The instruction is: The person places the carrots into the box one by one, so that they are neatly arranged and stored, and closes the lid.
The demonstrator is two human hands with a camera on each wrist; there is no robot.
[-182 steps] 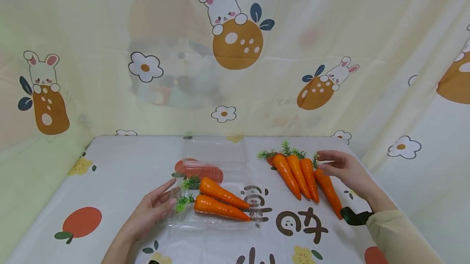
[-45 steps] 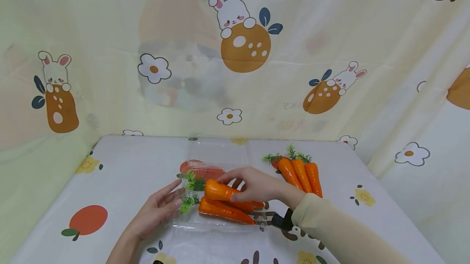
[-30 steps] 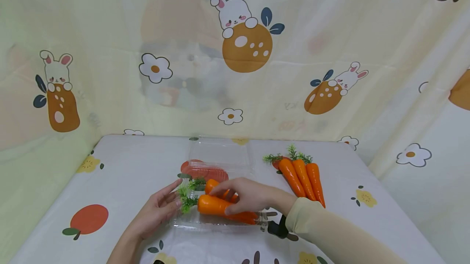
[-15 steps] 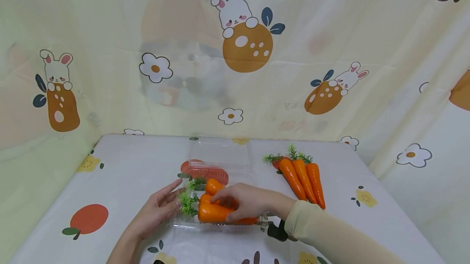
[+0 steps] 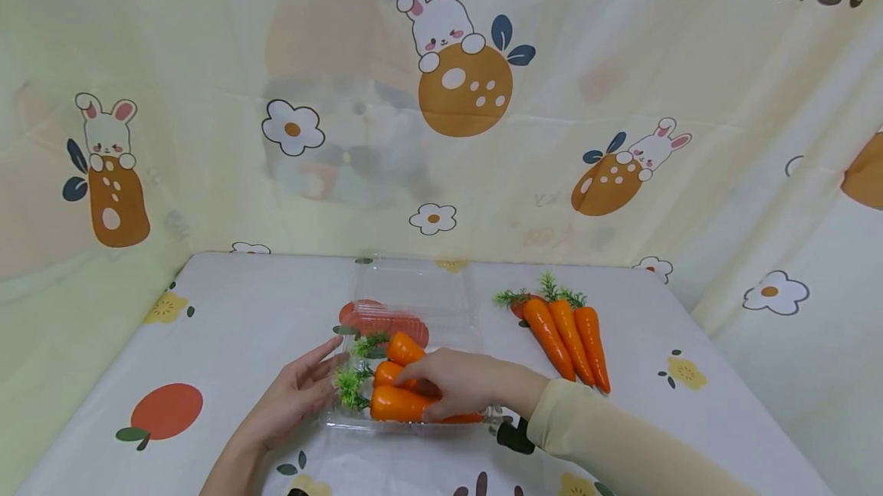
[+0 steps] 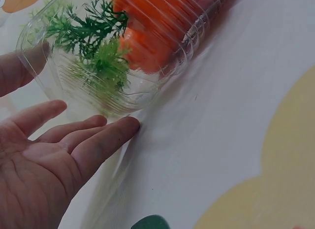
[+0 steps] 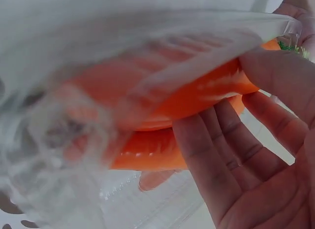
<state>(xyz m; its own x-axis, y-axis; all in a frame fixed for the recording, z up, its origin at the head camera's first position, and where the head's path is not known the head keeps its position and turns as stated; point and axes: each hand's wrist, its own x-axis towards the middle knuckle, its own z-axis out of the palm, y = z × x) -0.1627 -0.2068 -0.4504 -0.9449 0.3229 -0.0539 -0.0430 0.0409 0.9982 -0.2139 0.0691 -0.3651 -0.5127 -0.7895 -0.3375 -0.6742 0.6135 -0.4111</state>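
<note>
Three orange carrots with green tops lie in a clear plastic container, its near rim [image 5: 386, 427] toward me. My right hand [image 5: 472, 387] reaches in from the right and holds the front carrot [image 5: 396, 404], thumb on the near side, fingers on the far side. The middle carrot [image 5: 387, 374] and back carrot [image 5: 405, 349] are partly hidden by that hand. In the right wrist view, the held carrot [image 7: 206, 93] lies between thumb and fingers. My left hand [image 5: 293, 396] rests with extended fingers at the container's left end; in the left wrist view its fingertips [image 6: 129, 124] meet the plastic.
The container's clear lid [image 5: 414, 285] lies folded back behind it. To the right, three more carrots [image 5: 569, 339] lie side by side, green tops away from me. A printed cloth [image 5: 248, 327] covers the table, and a patterned curtain [image 5: 207, 174] hangs behind.
My right hand has brought the rightmost carrot of the group into the container, then shifted it toward the near wall, beside the other two. My left hand has stayed at the container's left end.
</note>
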